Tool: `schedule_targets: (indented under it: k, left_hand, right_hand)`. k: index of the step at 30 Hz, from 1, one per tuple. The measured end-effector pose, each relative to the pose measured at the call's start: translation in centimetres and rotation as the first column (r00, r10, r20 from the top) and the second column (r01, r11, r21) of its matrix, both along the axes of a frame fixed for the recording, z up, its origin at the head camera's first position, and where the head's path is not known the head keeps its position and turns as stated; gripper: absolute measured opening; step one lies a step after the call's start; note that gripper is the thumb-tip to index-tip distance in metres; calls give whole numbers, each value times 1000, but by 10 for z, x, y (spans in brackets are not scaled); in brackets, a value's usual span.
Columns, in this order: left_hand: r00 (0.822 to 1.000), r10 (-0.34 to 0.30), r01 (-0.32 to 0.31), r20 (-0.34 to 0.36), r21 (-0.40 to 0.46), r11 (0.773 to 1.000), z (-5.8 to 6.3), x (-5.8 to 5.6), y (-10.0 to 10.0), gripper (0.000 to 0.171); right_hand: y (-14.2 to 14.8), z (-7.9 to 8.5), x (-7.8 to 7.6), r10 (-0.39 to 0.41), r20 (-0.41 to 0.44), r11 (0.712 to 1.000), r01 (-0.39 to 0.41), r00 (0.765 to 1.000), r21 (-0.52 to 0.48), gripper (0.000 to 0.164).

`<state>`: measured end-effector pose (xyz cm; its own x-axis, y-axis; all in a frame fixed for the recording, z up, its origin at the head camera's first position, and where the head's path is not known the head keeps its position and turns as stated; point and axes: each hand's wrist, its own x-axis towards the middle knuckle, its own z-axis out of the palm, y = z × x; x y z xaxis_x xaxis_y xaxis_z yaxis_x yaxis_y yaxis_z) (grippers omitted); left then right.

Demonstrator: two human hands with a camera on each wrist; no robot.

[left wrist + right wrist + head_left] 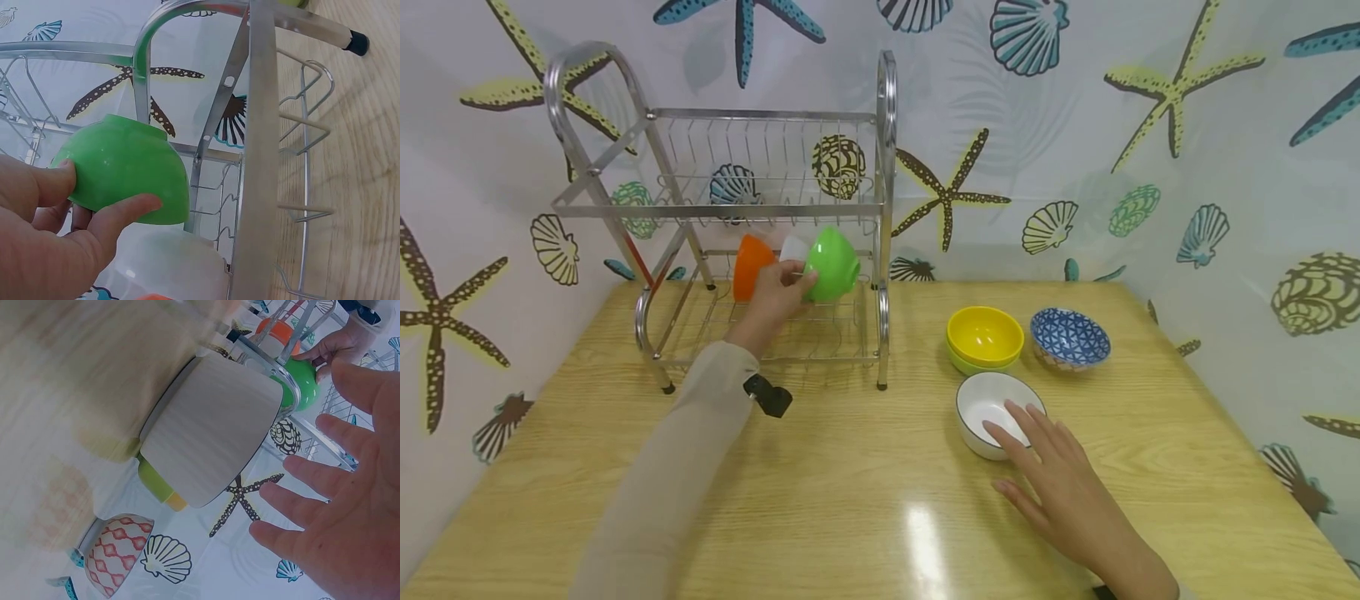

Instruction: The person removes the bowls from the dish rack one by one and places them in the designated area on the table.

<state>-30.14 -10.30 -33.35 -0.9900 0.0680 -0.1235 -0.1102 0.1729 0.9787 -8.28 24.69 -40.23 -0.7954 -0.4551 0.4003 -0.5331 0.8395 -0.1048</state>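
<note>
My left hand (775,296) grips a bright green bowl (835,267) inside the lower tier of the metal dish rack (722,211). In the left wrist view, thumb and fingers pinch the rim of the tilted green bowl (125,165), its foot facing away from the palm. Beside it in the rack stand a white bowl (793,248) and an orange bowl (747,271). My right hand (1060,492), fingers spread, hovers by a white bowl with a dark rim (977,404) on the table. In the right wrist view, that palm (356,506) holds nothing.
Behind the dark-rimmed bowl sits a yellow bowl (985,335), nested in a light green bowl (962,363). To their right is a blue-patterned bowl (1070,337), red-patterned outside. The rack's front post (882,333) rises right of my left hand. A printed cloth (1000,225) hangs behind.
</note>
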Motion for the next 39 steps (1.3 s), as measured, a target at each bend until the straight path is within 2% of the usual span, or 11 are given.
schedule_targets:
  k: [9,17,39]
  left_hand:
    - [999,-36,36,-32,-6,999,-2,10,-3,36]
    - [997,-66,64,-36,-39,997,2,18,-3,35]
    - [988,-116,104,-99,-121,987,2,53,-12,32]
  right_hand:
    - [1,-1,0,-14,10,1000,14,1000,3,56]
    - [0,-1,1,-11,11,1000,11,1000,1,58]
    - [1,-1,2,-12,13,1000,12,1000,2,56]
